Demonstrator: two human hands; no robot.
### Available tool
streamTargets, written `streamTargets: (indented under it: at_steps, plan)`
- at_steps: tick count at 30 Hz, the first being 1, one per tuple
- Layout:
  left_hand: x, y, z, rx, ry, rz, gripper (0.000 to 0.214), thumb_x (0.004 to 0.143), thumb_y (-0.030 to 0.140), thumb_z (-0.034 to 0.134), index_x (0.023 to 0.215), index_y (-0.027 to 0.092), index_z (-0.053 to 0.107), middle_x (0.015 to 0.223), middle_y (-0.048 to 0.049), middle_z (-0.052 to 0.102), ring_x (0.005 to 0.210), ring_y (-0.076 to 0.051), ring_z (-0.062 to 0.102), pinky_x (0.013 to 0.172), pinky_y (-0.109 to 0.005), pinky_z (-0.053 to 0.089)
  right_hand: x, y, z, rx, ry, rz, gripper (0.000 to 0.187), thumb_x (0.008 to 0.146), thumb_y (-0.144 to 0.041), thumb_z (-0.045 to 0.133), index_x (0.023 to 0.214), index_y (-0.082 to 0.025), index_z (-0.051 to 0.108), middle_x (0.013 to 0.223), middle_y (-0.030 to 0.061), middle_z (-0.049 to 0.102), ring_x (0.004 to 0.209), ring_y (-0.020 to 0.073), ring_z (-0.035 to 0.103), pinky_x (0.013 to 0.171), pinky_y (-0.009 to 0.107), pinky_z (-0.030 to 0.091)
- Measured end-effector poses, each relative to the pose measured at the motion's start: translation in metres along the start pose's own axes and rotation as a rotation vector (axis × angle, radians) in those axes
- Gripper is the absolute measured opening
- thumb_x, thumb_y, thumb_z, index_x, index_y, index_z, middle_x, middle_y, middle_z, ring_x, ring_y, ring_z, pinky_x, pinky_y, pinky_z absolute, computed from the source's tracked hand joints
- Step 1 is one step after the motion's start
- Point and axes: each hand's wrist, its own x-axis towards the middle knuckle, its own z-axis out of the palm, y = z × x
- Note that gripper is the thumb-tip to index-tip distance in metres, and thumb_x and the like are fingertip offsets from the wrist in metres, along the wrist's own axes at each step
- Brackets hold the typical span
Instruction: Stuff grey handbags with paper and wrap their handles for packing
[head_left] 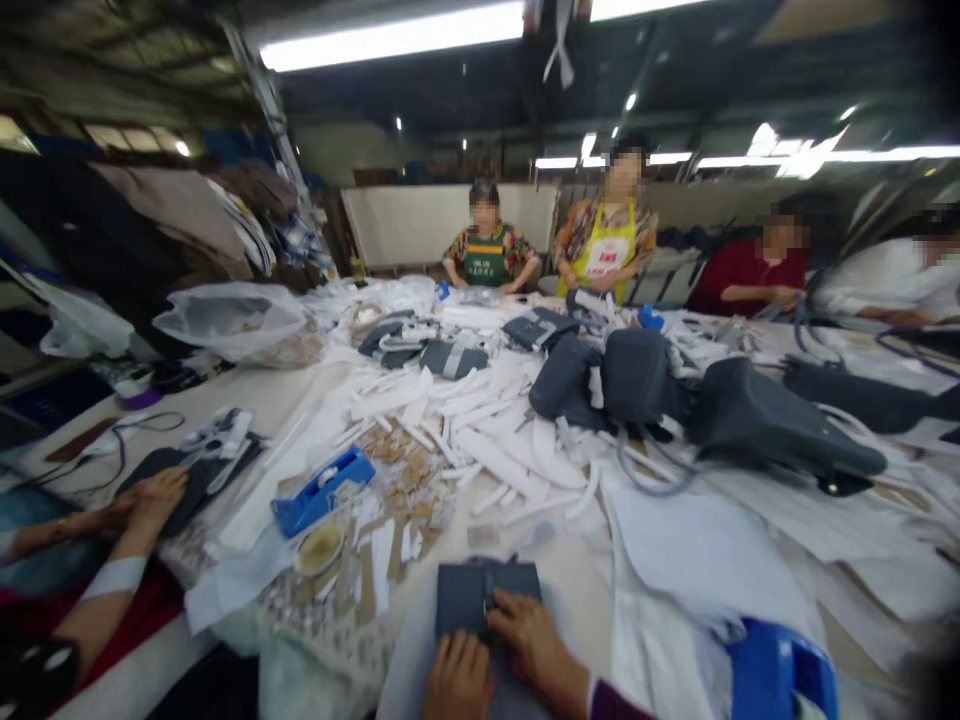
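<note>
A small dark blue-grey bag [457, 585] lies on the table right in front of me. It has a narrow strap down its middle with a small gold-coloured fitting. My left hand [459, 672] is closed over the bag's near edge, its fingers curled. My right hand [532, 640] rests on the right half, with bent fingertips gripping the bag beside the gold fitting. The thumbs are mostly hidden. Just beyond the bag lies a small beige piece [482, 536].
A blue tape dispenser [324, 490] stands ahead left, another blue dispenser [780, 670] at near right. White strips [487, 450] are heaped mid-table. Dark bags [637, 375] stand at right. A co-worker's hands [154, 495] work at left; several people sit or stand around the table.
</note>
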Motion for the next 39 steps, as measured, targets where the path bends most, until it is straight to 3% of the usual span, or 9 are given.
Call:
streamTargets:
  at_steps: [4, 9, 13, 16, 20, 23, 27, 30, 39]
  plan:
    - [-0.02, 0.015, -0.001, 0.122, -0.082, 0.119, 0.037, 0.091, 0.016, 0.039, 0.124, 0.017, 0.056, 0.125, -0.0129, 0.06, 0.118, -0.029, 0.051, 0.102, -0.049, 0.04, 0.0, 0.003, -0.001, 0.057, -0.13, 0.102, 0.028, 0.086, -0.014, 0.046, 0.104, -0.024, 0.067, 0.106, 0.0072, 0.07, 0.097, 0.0197, 0.063, 0.079, 0.027, 0.044]
    - [-0.016, 0.014, -0.001, 0.177, -0.126, 0.175, 0.038, 0.093, 0.016, 0.035, 0.126, 0.02, 0.053, 0.128, -0.0103, 0.056, 0.115, -0.027, 0.047, 0.095, -0.046, 0.041, 0.013, 0.019, -0.008, 0.037, -0.191, 0.21, 0.02, 0.092, -0.028, 0.048, 0.097, -0.024, 0.067, 0.086, 0.0028, 0.072, 0.081, 0.0181, 0.064, 0.069, 0.024, 0.038]
    - [-0.015, 0.016, -0.005, 0.218, -0.144, 0.188, 0.035, 0.094, 0.017, 0.035, 0.124, 0.02, 0.054, 0.125, -0.0096, 0.057, 0.11, -0.027, 0.048, 0.09, -0.044, 0.041, 0.04, 0.033, -0.031, 0.076, -0.211, 0.187, 0.016, 0.09, -0.029, 0.054, 0.097, -0.026, 0.068, 0.082, -0.0006, 0.071, 0.076, 0.016, 0.062, 0.064, 0.022, 0.035]
    - [-0.015, 0.017, -0.006, 0.23, -0.162, 0.195, 0.035, 0.093, 0.017, 0.036, 0.123, 0.021, 0.053, 0.128, -0.0089, 0.055, 0.11, -0.027, 0.047, 0.09, -0.043, 0.041, 0.072, 0.046, -0.056, 0.037, -0.117, 0.242, 0.016, 0.09, -0.027, 0.053, 0.092, -0.022, 0.068, 0.08, 0.0017, 0.069, 0.076, 0.0171, 0.06, 0.065, 0.023, 0.035]
    - [-0.014, 0.017, -0.007, 0.24, -0.176, 0.181, 0.036, 0.092, 0.015, 0.039, 0.124, 0.022, 0.052, 0.132, -0.0073, 0.053, 0.112, -0.027, 0.046, 0.091, -0.044, 0.041, 0.097, 0.047, -0.072, -0.054, 0.203, 0.298, 0.026, 0.094, -0.016, 0.039, 0.109, -0.014, 0.06, 0.1, 0.0114, 0.064, 0.095, 0.0228, 0.054, 0.08, 0.031, 0.037]
    - [-0.013, 0.016, -0.007, 0.203, -0.171, 0.173, 0.036, 0.091, 0.013, 0.041, 0.124, 0.023, 0.052, 0.132, -0.0073, 0.052, 0.112, -0.026, 0.046, 0.093, -0.044, 0.04, 0.085, 0.036, -0.054, -0.029, 0.292, 0.213, 0.024, 0.091, -0.011, 0.041, 0.107, -0.016, 0.058, 0.101, 0.0104, 0.06, 0.099, 0.0225, 0.051, 0.086, 0.033, 0.037]
    - [-0.011, 0.016, -0.007, 0.188, -0.157, 0.152, 0.035, 0.091, 0.012, 0.039, 0.122, 0.022, 0.053, 0.129, -0.0077, 0.054, 0.111, -0.026, 0.046, 0.091, -0.044, 0.04, 0.046, 0.03, -0.005, 0.071, 0.062, 0.258, 0.02, 0.086, -0.01, 0.049, 0.103, -0.016, 0.058, 0.098, 0.0077, 0.059, 0.094, 0.0205, 0.052, 0.083, 0.031, 0.041]
    - [-0.009, 0.019, -0.009, 0.159, -0.169, 0.118, 0.035, 0.091, 0.012, 0.039, 0.121, 0.022, 0.054, 0.127, -0.0075, 0.054, 0.111, -0.026, 0.045, 0.092, -0.043, 0.04, 0.025, 0.034, 0.021, 0.06, -0.015, 0.283, 0.027, 0.083, -0.012, 0.056, 0.11, -0.017, 0.056, 0.103, 0.0087, 0.058, 0.099, 0.0224, 0.05, 0.086, 0.033, 0.041]
    - [0.022, 0.011, -0.042, -0.011, -0.277, 0.08, 0.034, 0.082, 0.014, 0.053, 0.115, 0.022, 0.057, 0.119, -0.0051, 0.055, 0.113, -0.022, 0.045, 0.1, -0.035, 0.037, 0.019, 0.041, 0.031, 0.041, -0.006, 0.245, 0.032, 0.077, -0.014, 0.066, 0.108, -0.017, 0.059, 0.104, 0.0082, 0.058, 0.098, 0.0238, 0.047, 0.087, 0.034, 0.04]
